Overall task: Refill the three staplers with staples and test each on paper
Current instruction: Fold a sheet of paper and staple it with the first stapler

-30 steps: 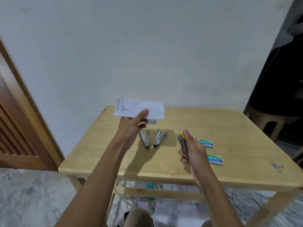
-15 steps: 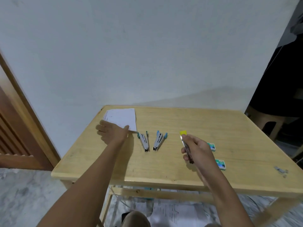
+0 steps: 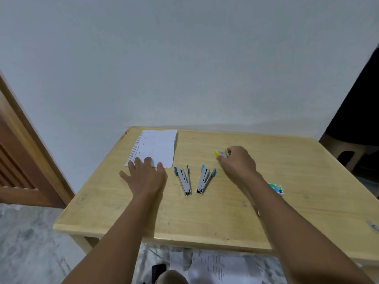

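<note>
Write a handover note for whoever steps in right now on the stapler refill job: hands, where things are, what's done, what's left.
Left hand: open, flat on the table, fingertips on the near edge of the paper.
Right hand: grips the yellow stapler, low over the table's far side.
Green stapler and blue stapler lie side by side between the hands; a staple box sits by the right forearm.
Done: cannot tell which staplers are loaded or tested.
Left: check each, refill where needed, test all three on the paper.

Mostly hidden yellow stapler (image 3: 220,153) under right hand (image 3: 239,163), staple box (image 3: 278,188) half behind forearm (image 3: 287,222)
</note>
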Demonstrator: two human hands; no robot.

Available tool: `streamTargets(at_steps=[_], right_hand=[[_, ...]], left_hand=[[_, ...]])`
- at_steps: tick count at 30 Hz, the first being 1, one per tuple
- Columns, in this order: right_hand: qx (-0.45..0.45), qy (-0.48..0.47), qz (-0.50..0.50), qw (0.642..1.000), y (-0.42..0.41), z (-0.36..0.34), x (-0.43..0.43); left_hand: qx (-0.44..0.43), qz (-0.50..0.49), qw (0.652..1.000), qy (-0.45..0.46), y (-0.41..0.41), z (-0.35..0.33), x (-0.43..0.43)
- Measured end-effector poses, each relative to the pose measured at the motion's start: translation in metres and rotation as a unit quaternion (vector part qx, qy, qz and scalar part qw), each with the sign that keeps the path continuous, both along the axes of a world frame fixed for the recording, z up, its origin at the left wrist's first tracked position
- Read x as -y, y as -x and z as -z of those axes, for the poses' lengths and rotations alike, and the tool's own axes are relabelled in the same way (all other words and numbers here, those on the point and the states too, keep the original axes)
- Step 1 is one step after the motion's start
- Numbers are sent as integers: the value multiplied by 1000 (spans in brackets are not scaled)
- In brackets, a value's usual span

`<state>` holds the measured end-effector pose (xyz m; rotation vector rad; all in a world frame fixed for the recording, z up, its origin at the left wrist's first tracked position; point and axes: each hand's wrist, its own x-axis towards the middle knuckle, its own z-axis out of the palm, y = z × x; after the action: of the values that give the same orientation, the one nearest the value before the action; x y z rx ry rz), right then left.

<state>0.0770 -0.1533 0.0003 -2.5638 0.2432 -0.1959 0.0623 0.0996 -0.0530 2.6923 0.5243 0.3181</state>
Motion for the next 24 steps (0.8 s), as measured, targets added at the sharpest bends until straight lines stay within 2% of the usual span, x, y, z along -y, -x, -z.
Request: streamTargets(at_steps=[2, 4, 8, 12, 17, 24], right_hand=[[-15, 59, 15, 998, -26, 9, -3], [-8, 78, 33, 996, -46, 17, -6], [5, 20, 68, 998, -72, 25, -8], [-37, -56, 55, 996, -73, 7, -3], [-62, -22, -29, 997, -39, 4, 10], [15, -35, 12, 999, -46, 16, 6]], left_hand=[[-2, -2, 1000, 4, -3, 2, -1], [2, -1, 1000, 5, -3, 3, 0], [10, -1, 1000, 13, -4, 2, 1], [9, 0, 1000, 10, -5, 0, 1], [6, 3, 1000, 10, -5, 1, 1], [0, 4, 1000, 13, -5, 2, 0]])
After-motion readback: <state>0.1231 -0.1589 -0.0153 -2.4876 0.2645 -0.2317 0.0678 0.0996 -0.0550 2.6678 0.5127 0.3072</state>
